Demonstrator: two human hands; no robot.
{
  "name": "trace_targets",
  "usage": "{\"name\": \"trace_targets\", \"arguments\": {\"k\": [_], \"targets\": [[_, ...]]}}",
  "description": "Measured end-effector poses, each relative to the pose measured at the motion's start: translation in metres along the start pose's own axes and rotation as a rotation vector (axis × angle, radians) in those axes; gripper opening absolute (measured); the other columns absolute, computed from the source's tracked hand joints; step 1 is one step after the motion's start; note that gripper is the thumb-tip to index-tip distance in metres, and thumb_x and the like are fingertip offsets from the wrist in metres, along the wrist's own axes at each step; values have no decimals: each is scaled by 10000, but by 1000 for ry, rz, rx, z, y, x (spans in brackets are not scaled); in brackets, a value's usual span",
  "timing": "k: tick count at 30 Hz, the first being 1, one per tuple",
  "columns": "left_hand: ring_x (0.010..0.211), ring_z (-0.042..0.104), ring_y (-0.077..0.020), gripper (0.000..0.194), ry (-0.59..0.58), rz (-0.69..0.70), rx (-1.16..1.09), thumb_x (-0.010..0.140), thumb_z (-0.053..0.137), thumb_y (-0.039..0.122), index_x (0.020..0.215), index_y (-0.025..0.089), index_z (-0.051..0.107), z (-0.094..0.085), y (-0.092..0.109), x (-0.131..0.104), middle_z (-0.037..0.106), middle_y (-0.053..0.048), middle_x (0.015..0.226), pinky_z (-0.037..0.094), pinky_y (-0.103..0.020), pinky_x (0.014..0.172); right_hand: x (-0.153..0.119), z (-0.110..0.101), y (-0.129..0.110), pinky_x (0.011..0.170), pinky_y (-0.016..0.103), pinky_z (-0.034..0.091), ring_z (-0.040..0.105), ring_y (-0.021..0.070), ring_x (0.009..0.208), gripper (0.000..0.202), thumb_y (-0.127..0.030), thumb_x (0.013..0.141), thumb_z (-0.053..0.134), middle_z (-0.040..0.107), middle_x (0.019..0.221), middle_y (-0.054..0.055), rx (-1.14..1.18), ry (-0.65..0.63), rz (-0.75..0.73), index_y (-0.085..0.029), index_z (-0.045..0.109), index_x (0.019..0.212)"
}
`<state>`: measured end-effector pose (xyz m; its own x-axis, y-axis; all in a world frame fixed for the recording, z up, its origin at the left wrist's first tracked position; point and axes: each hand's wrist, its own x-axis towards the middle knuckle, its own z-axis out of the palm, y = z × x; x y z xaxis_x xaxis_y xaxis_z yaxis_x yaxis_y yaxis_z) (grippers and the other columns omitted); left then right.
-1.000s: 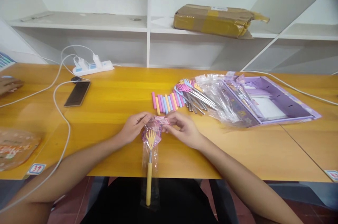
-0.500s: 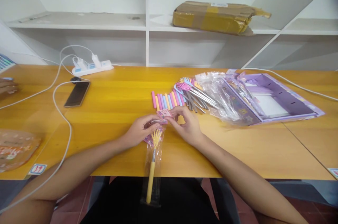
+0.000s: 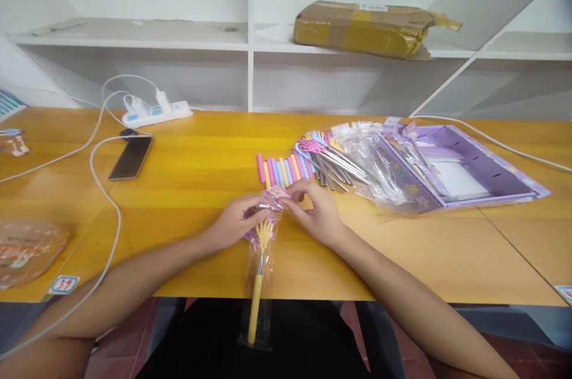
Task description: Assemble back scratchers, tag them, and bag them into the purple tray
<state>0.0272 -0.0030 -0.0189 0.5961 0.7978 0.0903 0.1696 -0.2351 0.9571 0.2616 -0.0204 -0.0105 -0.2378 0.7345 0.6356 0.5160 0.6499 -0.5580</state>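
Yellow: observed bagged scratcher (image 3: 255,307) at 6 o'clock, now tipped further toward 1 o'clock, bag pinched near its top by left hand (image 3: 232,222), with narrowed fingers of right hand (image 3: 320,213) on pink card (image 3: 276,192).

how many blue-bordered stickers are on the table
2 in view: a sticker marked 39 near the front edge of the table, at the far left, and a second sticker at the front right, cut off by the picture's edge. Others may be hidden.

Your surface (image 3: 192,164): smooth, glossy wood. Right of phone (image 3: 131,158) on it: shiny metal rods (image 3: 337,165), crinkly clear plastic bags (image 3: 379,170).
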Motion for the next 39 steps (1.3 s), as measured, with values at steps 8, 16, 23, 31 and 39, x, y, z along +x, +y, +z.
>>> {"name": "trace_targets", "arguments": {"k": [8, 16, 23, 31, 39], "targets": [[953, 674, -214, 303, 16, 33, 14, 1008, 605, 415, 1144, 190, 754, -1, -2, -1, 730, -82, 1073, 542, -343, 867, 3, -3, -1, 748, 346, 565, 663, 178, 813, 131, -239, 1013, 636, 719, 981, 55, 31, -60, -99, -246, 655, 1143], [989, 686, -221, 306, 11, 28, 19, 1013, 590, 426, 1154, 209, 753, -2, 0, -1, 728, -83, 1128, 565, -357, 871, 3, -5, -3, 735, 350, 563, 644, 173, 786, 135, -231, 1024, 610, 715, 977, 55, 17, -79, -94, -248, 658, 1149], [991, 698, -228, 332, 29, -3, 20, 1021, 588, 433, 1176, 187, 748, -3, 1, -2, 747, -90, 1115, 553, -355, 895, 1, -6, -3, 749, 347, 566, 626, 170, 811, 215, -185, 1008, 617, 678, 1014, 55, 75, -124, -106, -257, 659, 1205], [994, 716, -228, 300, 50, -12, -53, 1008, 616, 437, 1135, 188, 724, -2, -1, -4, 763, -78, 1087, 561, -338, 894, 1, -9, -7, 962, 454, 573, 605, 257, 1180, 168, -245, 995, 629, 576, 1258, 120, 155, -159, -1, -260, 702, 1146], [1108, 725, -239, 475, 121, 85, -78, 1013, 628, 347, 1468, 285, 507, -3, -1, -5, 734, -102, 1266, 551, -423, 1024, 6, -11, -5, 1038, 440, 539, 648, 215, 1132, 238, -333, 1057, 551, 671, 1183, 84, 393, -224, 155, -261, 712, 1217]]}}
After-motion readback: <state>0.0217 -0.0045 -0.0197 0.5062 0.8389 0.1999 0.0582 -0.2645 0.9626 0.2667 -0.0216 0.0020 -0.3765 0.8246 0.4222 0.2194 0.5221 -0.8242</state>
